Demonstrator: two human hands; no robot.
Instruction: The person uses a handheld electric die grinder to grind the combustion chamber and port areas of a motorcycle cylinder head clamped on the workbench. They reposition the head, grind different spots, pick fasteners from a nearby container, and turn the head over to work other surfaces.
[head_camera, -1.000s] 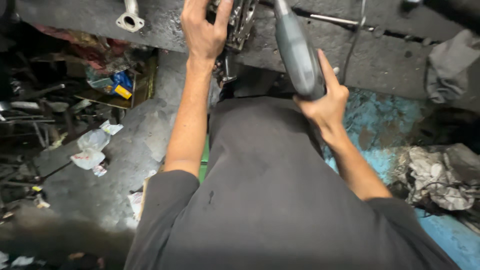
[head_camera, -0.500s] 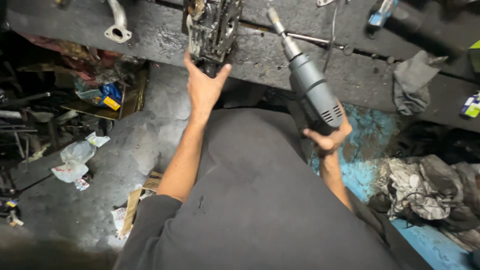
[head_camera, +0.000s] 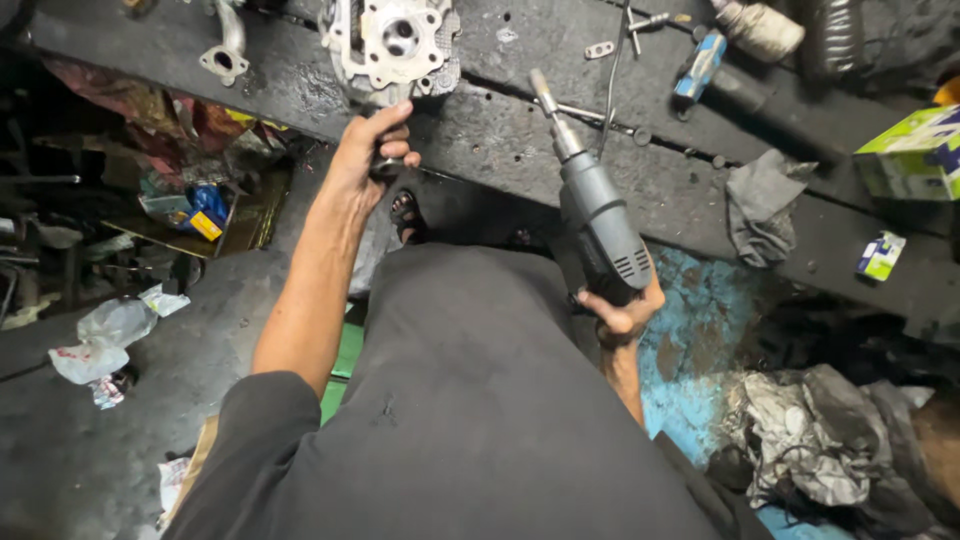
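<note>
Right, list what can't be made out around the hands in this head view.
- Metal engine part: top cut off by the frame edge.
- Left hand: what its fingers clasp below the part is hidden by them.
- Power tool: grip covered by the right hand.
- Tool tip: too small to identify.

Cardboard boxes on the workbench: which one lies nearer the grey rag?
The small white-and-green box, lying lower on the workbench just right of the grey rag; the larger green box sits at the right edge.
</note>
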